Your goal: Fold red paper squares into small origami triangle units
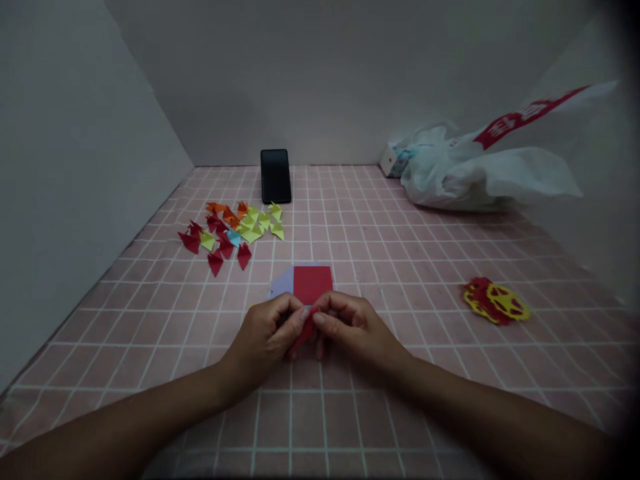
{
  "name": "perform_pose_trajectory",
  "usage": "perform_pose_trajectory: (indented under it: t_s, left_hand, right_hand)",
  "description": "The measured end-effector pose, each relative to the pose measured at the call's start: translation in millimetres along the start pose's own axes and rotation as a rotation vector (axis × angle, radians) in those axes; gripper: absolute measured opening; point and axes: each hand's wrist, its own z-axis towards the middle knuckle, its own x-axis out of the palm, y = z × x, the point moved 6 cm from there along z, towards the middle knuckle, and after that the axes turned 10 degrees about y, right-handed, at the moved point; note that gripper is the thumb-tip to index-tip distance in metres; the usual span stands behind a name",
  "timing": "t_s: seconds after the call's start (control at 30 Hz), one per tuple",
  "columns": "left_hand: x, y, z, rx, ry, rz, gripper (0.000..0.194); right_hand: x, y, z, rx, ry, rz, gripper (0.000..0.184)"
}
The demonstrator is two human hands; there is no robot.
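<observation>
Between my two hands is a small folded piece of red paper, pinched at its upper part by both thumbs and forefingers. My left hand grips it from the left and my right hand from the right, their fingertips nearly touching. A sliver of blue shows at the fingertips; I cannot tell what it belongs to. Just beyond the hands lies a square red sheet on top of pale lilac paper. The hands cover the near edges of both.
Folded paper cranes in red, orange, yellow and blue lie at the back left. Behind them a black phone leans upright. A white plastic bag and a tissue box sit back right. Red and yellow paper cut-outs lie right.
</observation>
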Motion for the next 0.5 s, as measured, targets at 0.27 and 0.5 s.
perform_pose_trajectory:
  t_s: [0.27,0.5]
  left_hand:
    - [5.0,1,-1,-0.049,0.093,-0.115,0.032]
    - [11.1,0,0,-0.090,0.169,-0.214,0.025]
  right_hand:
    - [-4,8,-4,-0.062,-0.056,-0.108,0.027]
    - [-9,2,-3,-0.064,-0.070,0.107,0.023]
